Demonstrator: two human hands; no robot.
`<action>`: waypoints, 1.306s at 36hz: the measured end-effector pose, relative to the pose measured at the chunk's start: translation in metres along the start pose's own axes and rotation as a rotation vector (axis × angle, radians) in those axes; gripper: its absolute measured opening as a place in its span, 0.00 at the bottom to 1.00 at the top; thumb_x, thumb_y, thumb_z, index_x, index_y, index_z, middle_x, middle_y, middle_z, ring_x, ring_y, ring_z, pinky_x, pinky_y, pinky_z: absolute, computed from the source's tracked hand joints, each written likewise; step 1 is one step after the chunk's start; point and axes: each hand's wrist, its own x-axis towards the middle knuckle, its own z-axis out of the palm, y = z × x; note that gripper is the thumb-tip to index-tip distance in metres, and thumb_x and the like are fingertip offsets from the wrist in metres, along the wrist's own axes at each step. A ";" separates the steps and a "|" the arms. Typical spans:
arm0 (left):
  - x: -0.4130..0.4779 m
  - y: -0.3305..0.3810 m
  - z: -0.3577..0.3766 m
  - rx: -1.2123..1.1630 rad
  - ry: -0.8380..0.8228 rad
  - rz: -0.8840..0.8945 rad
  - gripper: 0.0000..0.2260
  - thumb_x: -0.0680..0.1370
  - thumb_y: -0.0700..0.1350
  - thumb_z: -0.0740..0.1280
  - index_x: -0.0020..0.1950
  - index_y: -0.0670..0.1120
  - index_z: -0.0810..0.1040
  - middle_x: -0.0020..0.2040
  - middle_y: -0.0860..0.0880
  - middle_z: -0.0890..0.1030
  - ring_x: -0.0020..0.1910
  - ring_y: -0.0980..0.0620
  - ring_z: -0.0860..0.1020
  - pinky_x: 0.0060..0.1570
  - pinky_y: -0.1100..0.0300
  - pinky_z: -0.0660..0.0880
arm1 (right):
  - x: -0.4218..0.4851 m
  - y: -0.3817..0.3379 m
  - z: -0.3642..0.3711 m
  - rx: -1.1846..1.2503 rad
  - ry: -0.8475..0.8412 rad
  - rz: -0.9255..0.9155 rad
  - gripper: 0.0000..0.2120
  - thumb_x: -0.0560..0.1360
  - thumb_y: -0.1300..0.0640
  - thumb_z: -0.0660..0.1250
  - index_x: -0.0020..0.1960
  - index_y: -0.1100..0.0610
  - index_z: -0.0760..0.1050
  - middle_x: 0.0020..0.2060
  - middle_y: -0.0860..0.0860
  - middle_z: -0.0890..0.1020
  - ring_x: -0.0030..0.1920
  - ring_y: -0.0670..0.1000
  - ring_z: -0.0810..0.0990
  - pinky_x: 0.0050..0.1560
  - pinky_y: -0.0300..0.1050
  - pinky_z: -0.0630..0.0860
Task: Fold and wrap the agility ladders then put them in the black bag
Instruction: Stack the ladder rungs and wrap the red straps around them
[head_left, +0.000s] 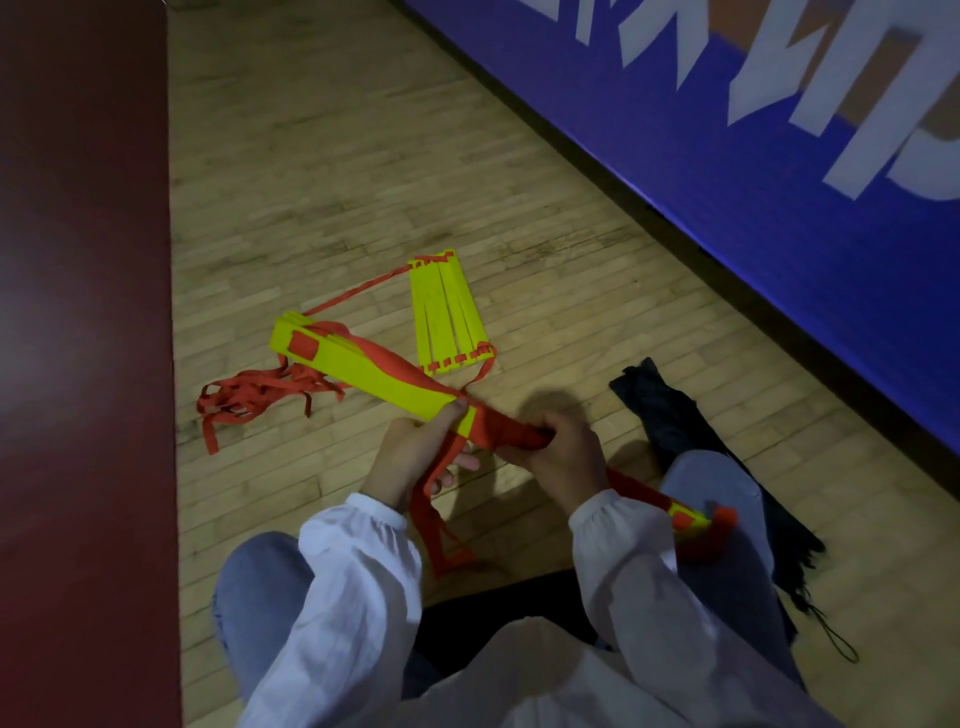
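Dim, even light is falling on the wooden floor, leaving its boards dull and grainy. A faint pale sheen is spreading over the dark red strip at the left. The blue wall pad is glowing brightest along its lower edge, and its white lettering is smearing with motion blur. The agility ladder is showing saturated yellow against the gloom. Soft shadows are lying on the floor just beyond and beneath the right hand. The wide lens is bending straight lines toward the frame edges.
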 end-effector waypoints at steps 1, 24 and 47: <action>0.000 -0.001 0.000 -0.004 0.006 0.004 0.23 0.78 0.57 0.64 0.39 0.37 0.79 0.36 0.39 0.84 0.16 0.52 0.69 0.17 0.66 0.64 | 0.000 0.000 -0.001 -0.011 -0.002 -0.004 0.19 0.63 0.48 0.80 0.48 0.53 0.78 0.43 0.48 0.82 0.46 0.51 0.80 0.44 0.44 0.73; 0.003 -0.004 -0.006 -0.033 -0.106 -0.047 0.23 0.78 0.56 0.64 0.45 0.35 0.80 0.40 0.38 0.84 0.19 0.51 0.72 0.19 0.65 0.68 | -0.007 -0.008 -0.012 0.061 -0.417 -0.068 0.14 0.76 0.52 0.69 0.57 0.56 0.70 0.42 0.50 0.83 0.42 0.54 0.84 0.48 0.52 0.80; 0.008 -0.005 -0.019 -0.129 -0.196 -0.011 0.12 0.78 0.43 0.64 0.52 0.35 0.80 0.46 0.36 0.84 0.22 0.52 0.74 0.21 0.65 0.71 | -0.007 -0.012 -0.004 -0.138 -0.250 -0.149 0.23 0.76 0.37 0.61 0.59 0.54 0.76 0.49 0.52 0.80 0.51 0.53 0.79 0.52 0.51 0.74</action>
